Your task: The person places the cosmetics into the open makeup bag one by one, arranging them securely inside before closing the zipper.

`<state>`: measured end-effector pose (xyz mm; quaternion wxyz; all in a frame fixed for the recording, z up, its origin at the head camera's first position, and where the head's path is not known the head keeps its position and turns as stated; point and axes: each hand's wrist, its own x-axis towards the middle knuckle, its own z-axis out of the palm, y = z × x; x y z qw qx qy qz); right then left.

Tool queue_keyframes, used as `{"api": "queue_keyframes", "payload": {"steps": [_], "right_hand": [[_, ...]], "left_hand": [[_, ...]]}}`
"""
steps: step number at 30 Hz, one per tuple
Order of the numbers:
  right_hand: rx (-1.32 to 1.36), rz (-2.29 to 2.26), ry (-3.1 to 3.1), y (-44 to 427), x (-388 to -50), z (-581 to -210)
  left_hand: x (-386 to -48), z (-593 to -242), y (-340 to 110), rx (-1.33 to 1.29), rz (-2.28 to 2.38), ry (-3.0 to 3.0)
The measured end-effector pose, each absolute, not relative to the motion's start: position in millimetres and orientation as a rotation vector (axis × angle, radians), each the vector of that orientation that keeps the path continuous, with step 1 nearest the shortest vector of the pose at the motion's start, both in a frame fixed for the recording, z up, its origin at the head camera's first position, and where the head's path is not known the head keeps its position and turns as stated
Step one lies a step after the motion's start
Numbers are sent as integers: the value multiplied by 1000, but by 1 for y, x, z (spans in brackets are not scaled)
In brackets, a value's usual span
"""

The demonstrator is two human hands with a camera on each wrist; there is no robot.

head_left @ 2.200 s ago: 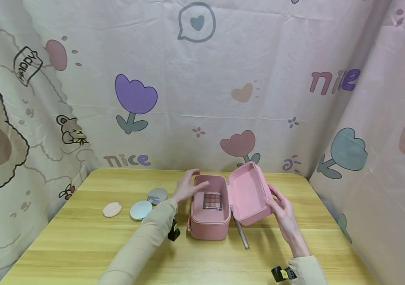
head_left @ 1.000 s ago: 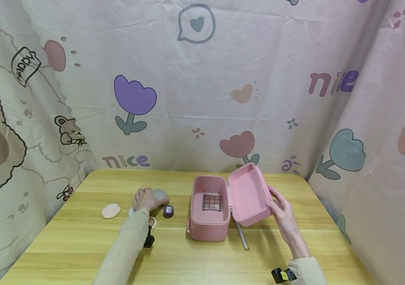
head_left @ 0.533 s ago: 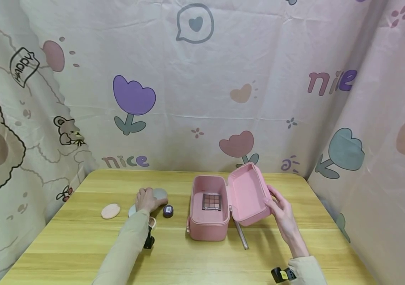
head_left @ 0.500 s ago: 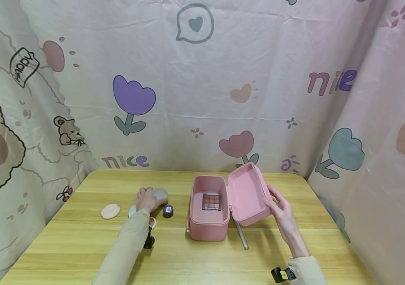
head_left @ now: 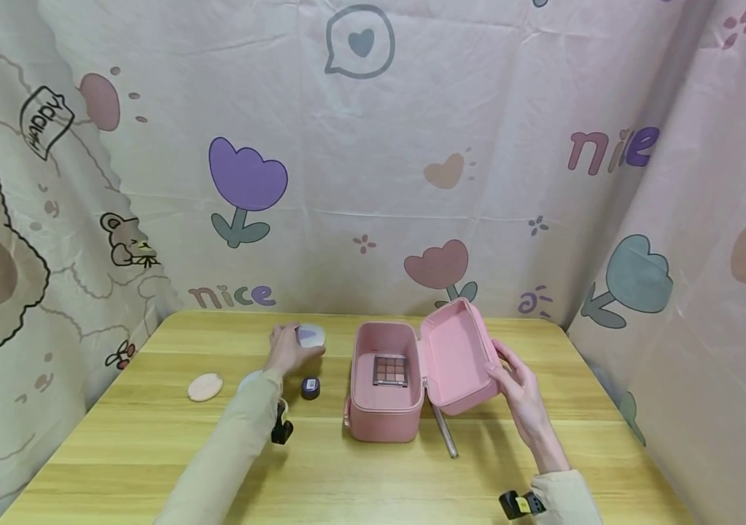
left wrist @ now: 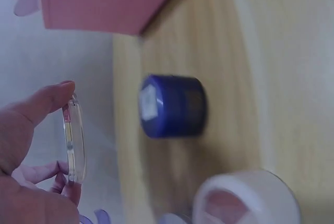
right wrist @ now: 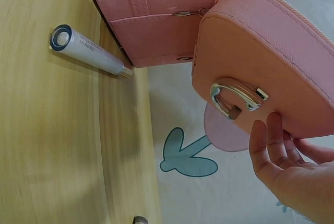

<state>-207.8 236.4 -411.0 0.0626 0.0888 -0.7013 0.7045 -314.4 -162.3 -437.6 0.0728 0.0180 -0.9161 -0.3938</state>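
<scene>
My left hand (head_left: 287,351) pinches a thin round compact (head_left: 310,335) by its edges, raised over the far left part of the table. In the left wrist view the compact (left wrist: 75,140) shows edge-on, with a clear rim, between thumb and fingers. My right hand (head_left: 522,390) holds the lid (head_left: 456,357) of a pink makeup case (head_left: 386,426) folded back to the right. An eyeshadow palette (head_left: 390,370) lies inside the case. In the right wrist view my fingers touch the outer face of the lid (right wrist: 271,67), beside its gold-trimmed handle (right wrist: 235,96).
A dark blue jar (head_left: 310,388) stands between the left hand and the case. A pale disc (head_left: 249,379) is partly behind the left sleeve, and a pink puff (head_left: 205,387) lies farther left. A silver tube (head_left: 445,432) lies right of the case; a white round container (left wrist: 255,203) sits near the left wrist.
My left hand first left the case for the discs on the left. It has since lifted the round compact and moved slightly away and right. The right hand still holds the lid.
</scene>
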Motion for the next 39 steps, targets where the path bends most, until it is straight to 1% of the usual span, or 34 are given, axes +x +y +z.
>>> {"api": "queue_keyframes", "payload": {"steps": [12, 19, 27, 39], "right_hand": [[279, 2131, -2103, 238, -207, -411], [286, 2145, -2087, 238, -207, -410], [287, 2148, -2097, 238, -207, -410], [283, 2150, -2106, 238, -208, -412]], "left_hand": [[-318, -397, -121, -190, -1266, -2665], [-315, -383, -92, -328, -1290, -2665], [-310, -384, -69, -452, -1269, -2717], [-308, -396, -55, -634, -1134, -2814]]}}
